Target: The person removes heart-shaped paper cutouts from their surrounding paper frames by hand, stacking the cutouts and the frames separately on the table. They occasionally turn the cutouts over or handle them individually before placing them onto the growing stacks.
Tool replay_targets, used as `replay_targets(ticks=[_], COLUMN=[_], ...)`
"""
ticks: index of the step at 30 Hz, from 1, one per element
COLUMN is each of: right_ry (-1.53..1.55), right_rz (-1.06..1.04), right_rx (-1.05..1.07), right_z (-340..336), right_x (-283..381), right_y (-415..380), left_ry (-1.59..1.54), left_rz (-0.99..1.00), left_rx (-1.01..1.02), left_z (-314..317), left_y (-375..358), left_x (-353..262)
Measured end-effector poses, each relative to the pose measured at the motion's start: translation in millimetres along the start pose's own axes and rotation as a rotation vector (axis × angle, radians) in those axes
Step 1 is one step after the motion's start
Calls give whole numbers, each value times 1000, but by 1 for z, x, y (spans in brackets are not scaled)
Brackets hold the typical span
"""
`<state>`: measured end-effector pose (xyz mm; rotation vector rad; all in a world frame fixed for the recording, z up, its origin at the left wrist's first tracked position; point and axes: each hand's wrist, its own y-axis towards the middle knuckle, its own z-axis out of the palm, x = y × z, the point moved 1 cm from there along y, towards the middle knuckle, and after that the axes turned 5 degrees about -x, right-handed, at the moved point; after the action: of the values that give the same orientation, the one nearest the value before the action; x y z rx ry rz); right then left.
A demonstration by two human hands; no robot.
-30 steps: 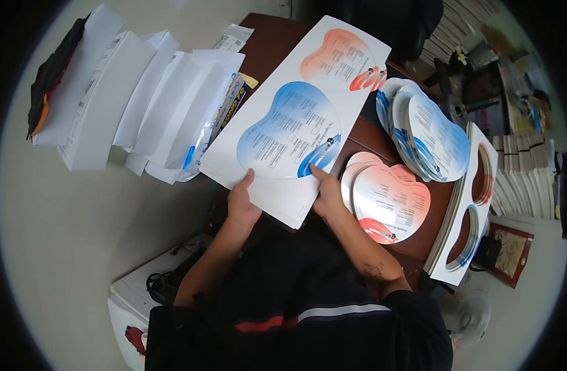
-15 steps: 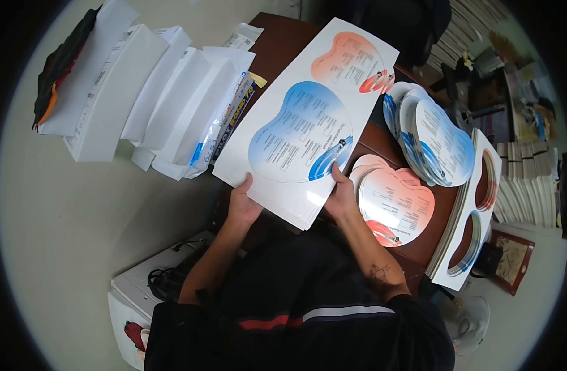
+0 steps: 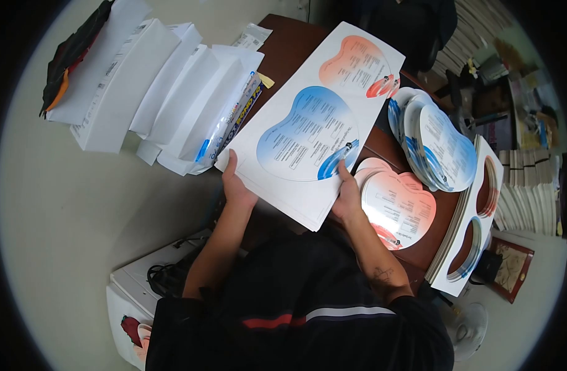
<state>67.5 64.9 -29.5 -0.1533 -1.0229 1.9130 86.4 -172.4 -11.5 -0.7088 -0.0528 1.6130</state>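
A large white printed card sheet [image 3: 277, 185] slants across the middle, bearing a blue shape and an orange shape, both outlined. Its near left corner is in my left hand [image 3: 237, 185], thumb along the edge and fingers hidden beneath. My right hand [image 3: 347, 195] grips the right edge, its thumb lying by the blue swirl. Whether more sheets lie under this one is hard to tell. To the right are a pile of blue cut-out cards [image 3: 447, 148] and, closer to me, a pile of orange cut-out cards [image 3: 398, 207].
A stack of white card frames with cut-out holes [image 3: 447, 278] stands along the right side of the brown table [image 3: 289, 34]. White paper packages [image 3: 132, 86] sit at the left. Bundled stacks of paper [image 3: 531, 204] and a framed picture [image 3: 515, 263] are farther right.
My left hand has shifted up and left along the sheet's edge. My right hand still holds the other edge. The whole view has moved slightly.
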Motion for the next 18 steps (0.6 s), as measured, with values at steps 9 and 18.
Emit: replay_targets(ticks=[9,18], right_ry=[-194,56], right_rz=[-94,-96], right_rx=[7,114], right_z=[-16,-11], right_x=[-14,22], right_y=[5,9], left_ry=[24,137], left_rz=[-17,-201], left_rx=[-143,-90], left_z=[-12,-47], left_y=[3,-9], left_x=[13,21])
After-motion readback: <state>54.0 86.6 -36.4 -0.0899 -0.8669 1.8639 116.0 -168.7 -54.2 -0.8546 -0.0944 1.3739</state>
